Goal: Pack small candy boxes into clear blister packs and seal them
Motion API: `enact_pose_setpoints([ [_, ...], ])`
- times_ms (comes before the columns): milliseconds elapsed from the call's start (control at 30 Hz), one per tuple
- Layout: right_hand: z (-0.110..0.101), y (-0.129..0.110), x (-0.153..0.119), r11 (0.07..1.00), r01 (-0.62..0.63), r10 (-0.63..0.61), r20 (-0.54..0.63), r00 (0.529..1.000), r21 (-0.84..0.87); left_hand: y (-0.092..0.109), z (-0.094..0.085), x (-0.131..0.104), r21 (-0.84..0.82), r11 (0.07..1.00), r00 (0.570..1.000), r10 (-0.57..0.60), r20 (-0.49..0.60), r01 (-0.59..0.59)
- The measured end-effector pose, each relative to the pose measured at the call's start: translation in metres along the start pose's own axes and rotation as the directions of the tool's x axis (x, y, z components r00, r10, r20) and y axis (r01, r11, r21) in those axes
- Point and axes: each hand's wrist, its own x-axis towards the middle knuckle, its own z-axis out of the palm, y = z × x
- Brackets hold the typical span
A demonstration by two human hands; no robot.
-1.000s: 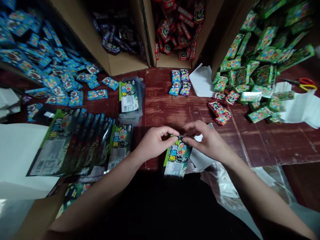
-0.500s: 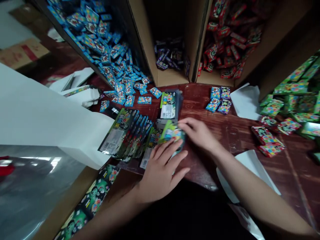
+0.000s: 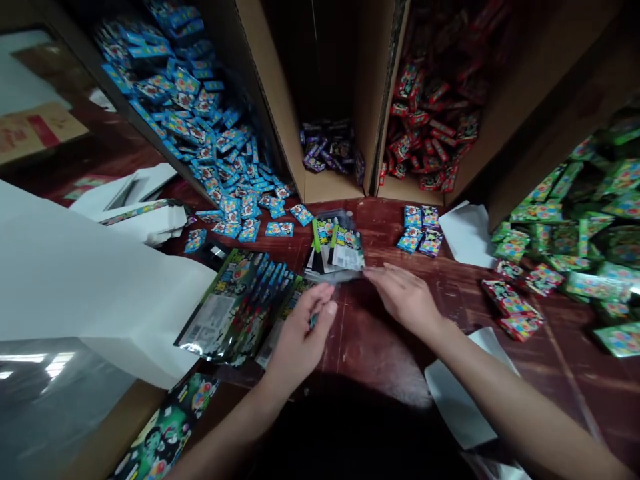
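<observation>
My left hand (image 3: 303, 330) is curled, thumb towards the fingers, just below the flat printed pouches (image 3: 346, 250). A small bluish bit shows between its thumb and fingers; I cannot make out what it is. My right hand (image 3: 405, 293) lies open, fingers straight and close together, the tips at the pouches' near right corner. These pouches are black and green with a pale label, and their near edge looks clear. Left of my left hand, a row of filled pouches (image 3: 215, 303) leans overlapped, its nearer end partly hidden by that hand.
Blue packets (image 3: 240, 180) spill from a carton at the left. Purple packets (image 3: 333, 150) and red packets (image 3: 425, 140) lie in cartons behind. Four-packet cluster aside, several blue and purple packets (image 3: 421, 230) sit at right, near white paper (image 3: 467, 233). Green packets (image 3: 545, 227) are heaped far right.
The green-edged pouch under my hands now lies farther back on the other flat pouches. My left hand has drawn back and curled; my right hand has flattened. The view has shifted.
</observation>
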Motion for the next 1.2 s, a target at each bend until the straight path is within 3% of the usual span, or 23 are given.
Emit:
enact_pose_setpoints([
  [67, -0.029, -0.019, -0.032, 0.996, 0.067, -0.062, -0.080, 0.995, 0.057, 0.010, 0.014, 0.020, -0.359, 0.910, 0.978, -0.195, 0.070, 0.207],
  [100, -0.043, -0.029, -0.047, 0.988, 0.116, -0.113, -0.035, 0.993, 0.100, 0.013, 0.021, 0.029, -0.462, 0.826, 0.946, -0.273, 0.174, 0.323],
  [167, -0.066, -0.043, -0.070, 0.971, 0.168, -0.185, 0.094, 0.978, 0.168, 0.017, 0.038, 0.043, -0.501, 0.706, 0.859, -0.336, 0.386, 0.501],
  [200, -0.074, -0.047, -0.077, 0.970, 0.159, -0.186, 0.141, 0.972, 0.183, 0.017, 0.047, 0.047, -0.479, 0.701, 0.835, -0.330, 0.440, 0.529],
  [267, -0.084, -0.048, -0.082, 0.983, 0.079, -0.103, 0.144, 0.984, 0.165, 0.017, 0.066, 0.047, -0.414, 0.789, 0.855, -0.254, 0.453, 0.454],
  [333, -0.088, -0.040, -0.078, 0.992, -0.077, 0.073, 0.051, 0.996, 0.099, 0.018, 0.081, 0.040, -0.301, 0.913, 0.880, -0.113, 0.462, 0.275],
  [433, -0.087, -0.025, -0.067, 0.958, -0.286, 0.285, -0.071, 0.956, -0.019, 0.020, 0.092, 0.028, -0.080, 0.996, 0.821, 0.008, 0.571, 0.046],
  [500, -0.086, -0.020, -0.062, 0.941, -0.337, 0.335, -0.053, 0.941, -0.036, 0.021, 0.092, 0.023, 0.031, 0.999, 0.793, 0.005, 0.609, -0.030],
  [633, -0.083, -0.024, -0.064, 0.912, -0.410, 0.410, -0.049, 0.911, 0.013, 0.022, 0.089, 0.019, 0.117, 0.990, 0.779, -0.015, 0.626, -0.075],
  [733, -0.080, -0.028, -0.065, 0.902, -0.431, 0.431, -0.104, 0.896, 0.022, 0.023, 0.090, 0.018, 0.087, 0.994, 0.798, -0.005, 0.602, -0.059],
  [933, -0.081, -0.019, -0.063, 0.901, -0.422, 0.433, -0.169, 0.885, 0.098, 0.024, 0.090, 0.011, 0.016, 0.998, 0.838, -0.065, 0.541, 0.067],
  [1067, -0.080, -0.014, -0.061, 0.928, -0.365, 0.372, -0.147, 0.916, 0.072, 0.020, 0.095, 0.001, -0.144, 0.967, 0.885, -0.125, 0.448, 0.210],
  [1200, -0.078, -0.016, -0.055, 0.949, -0.314, 0.311, -0.167, 0.936, 0.008, 0.015, 0.100, -0.003, -0.223, 0.946, 0.941, -0.166, 0.295, 0.237],
])
